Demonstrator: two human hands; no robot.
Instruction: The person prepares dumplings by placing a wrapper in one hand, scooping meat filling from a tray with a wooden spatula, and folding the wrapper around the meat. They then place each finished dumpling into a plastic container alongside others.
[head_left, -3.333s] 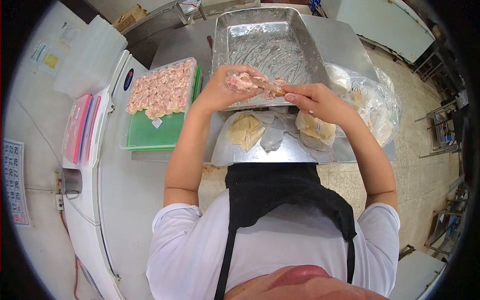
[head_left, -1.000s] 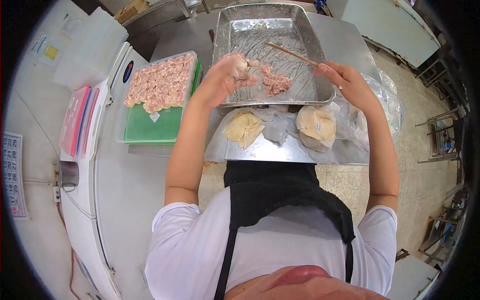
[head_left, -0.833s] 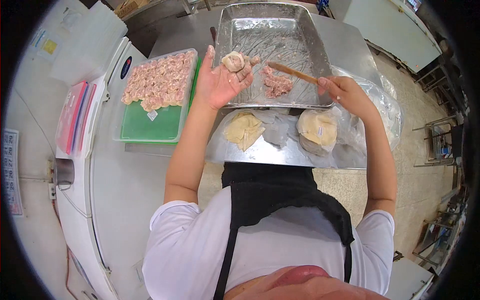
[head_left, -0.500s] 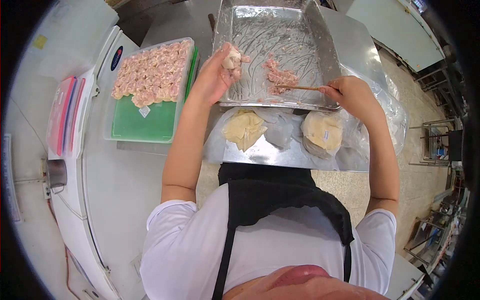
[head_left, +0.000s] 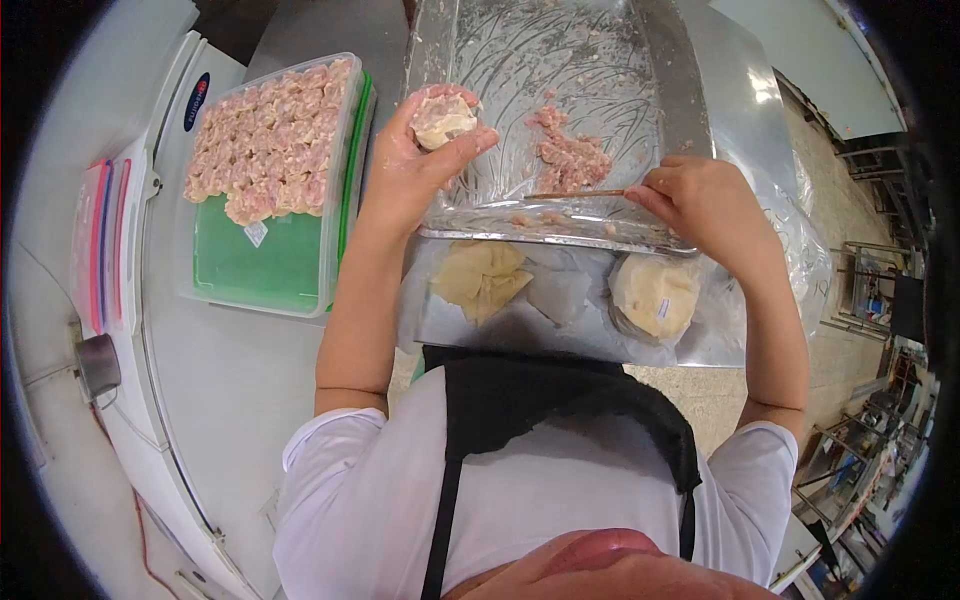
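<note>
My left hand (head_left: 415, 160) is cupped around a dumpling (head_left: 444, 122), its pale wrapper facing up, over the left side of a metal tray (head_left: 560, 238). My right hand (head_left: 705, 195) grips the end of a thin wooden stick (head_left: 580, 194) near the tray's front right corner. Just beyond the stick's tip lies a mound of pink minced meat (head_left: 572, 160) on the smeared tray floor. In front of the tray rest loose yellow wrappers (head_left: 482, 280) and a round stack of wrappers (head_left: 655, 297) in plastic.
To the left stands a clear plastic container (head_left: 325, 270) with a green base, holding rows of filled dumplings (head_left: 270, 135). Crumpled clear plastic bags (head_left: 790, 240) lie at the right. A white freezer (head_left: 210, 400) runs along the left side.
My left hand has turned, so the dumpling's wrapper faces up more. The stick's tip has drawn back slightly toward me from the meat. The whole view has shifted a little.
</note>
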